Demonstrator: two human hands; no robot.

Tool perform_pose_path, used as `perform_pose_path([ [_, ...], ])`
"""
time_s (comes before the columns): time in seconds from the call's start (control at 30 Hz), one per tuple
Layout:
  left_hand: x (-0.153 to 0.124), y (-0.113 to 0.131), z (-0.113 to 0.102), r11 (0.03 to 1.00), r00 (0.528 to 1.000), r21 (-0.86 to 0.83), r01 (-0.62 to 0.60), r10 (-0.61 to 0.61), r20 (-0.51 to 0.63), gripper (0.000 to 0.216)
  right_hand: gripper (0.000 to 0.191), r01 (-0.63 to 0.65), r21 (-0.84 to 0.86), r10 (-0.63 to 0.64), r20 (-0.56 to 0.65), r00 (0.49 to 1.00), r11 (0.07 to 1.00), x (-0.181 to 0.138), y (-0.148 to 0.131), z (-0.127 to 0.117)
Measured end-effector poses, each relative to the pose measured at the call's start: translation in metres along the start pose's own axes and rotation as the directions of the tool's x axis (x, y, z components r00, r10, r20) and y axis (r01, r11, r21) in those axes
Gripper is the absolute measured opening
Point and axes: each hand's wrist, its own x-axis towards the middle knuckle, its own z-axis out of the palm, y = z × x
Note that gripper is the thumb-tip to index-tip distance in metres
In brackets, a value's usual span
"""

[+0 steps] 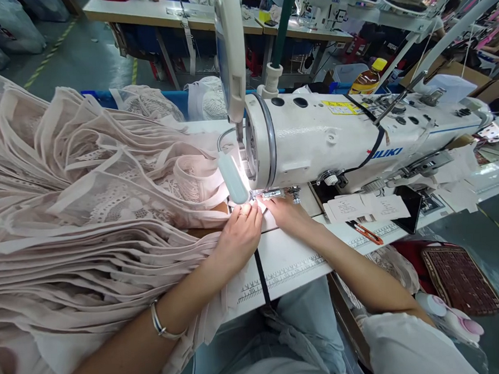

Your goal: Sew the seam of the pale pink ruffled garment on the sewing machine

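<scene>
Head view, frame centre: left hand (239, 239) and right hand (285, 210), fingers closed flat, pinch pink fabric (88, 218) beneath the Juki sewing machine (334, 140) needle.

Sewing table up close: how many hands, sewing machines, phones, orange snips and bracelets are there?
Hands: 2 (left hand, right hand)
Sewing machine: 1
Phone: 1
Orange snips: 1
Bracelet: 1
Total: 6
</scene>
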Motion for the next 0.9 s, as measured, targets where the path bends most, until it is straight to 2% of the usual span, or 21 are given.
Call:
perform_pose_path([
  [0.07,0.000,-0.013,-0.004,0.999,0.997,-0.034,0.000,0.002,0.075,0.032,0.044,-0.002,-0.018,0.002,-0.015,1.000,1.000,-0.004,0.000,0.002],
  [0.17,-0.001,-0.032,-0.006,0.991,0.991,-0.127,0.036,-0.019,0.134,0.025,0.047,0.070,0.048,-0.068,-0.027,0.997,0.996,-0.008,0.004,0.006],
  [0.33,-0.002,-0.037,0.002,0.975,0.998,-0.215,0.057,-0.052,0.028,0.022,0.055,0.181,0.126,-0.167,-0.115,0.979,0.975,-0.011,0.011,0.013],
  [0.47,0.000,-0.032,0.006,0.973,0.999,-0.226,0.036,-0.028,0.038,0.024,0.055,0.155,0.101,-0.136,-0.171,0.976,0.983,-0.013,0.011,0.017],
  [0.57,0.000,-0.033,0.004,0.974,0.997,-0.228,0.020,-0.003,0.075,0.029,0.054,0.155,0.159,-0.114,-0.242,0.964,0.975,-0.015,0.013,0.019],
  [0.67,-0.001,-0.035,0.001,0.969,0.994,-0.239,0.065,-0.041,0.105,0.038,0.052,0.140,0.235,-0.069,-0.288,0.955,0.962,-0.017,0.015,0.021],
  [0.8,-0.002,-0.037,0.002,0.943,0.990,-0.315,0.107,-0.073,0.120,0.033,0.046,0.107,0.275,-0.015,-0.316,0.949,0.956,-0.017,0.015,0.022],
  [0.9,-0.003,-0.036,0.006,0.920,0.991,-0.375,0.110,-0.074,0.110,0.043,0.042,0.112,0.299,-0.007,-0.332,0.943,0.948,-0.017,0.014,0.022],
])
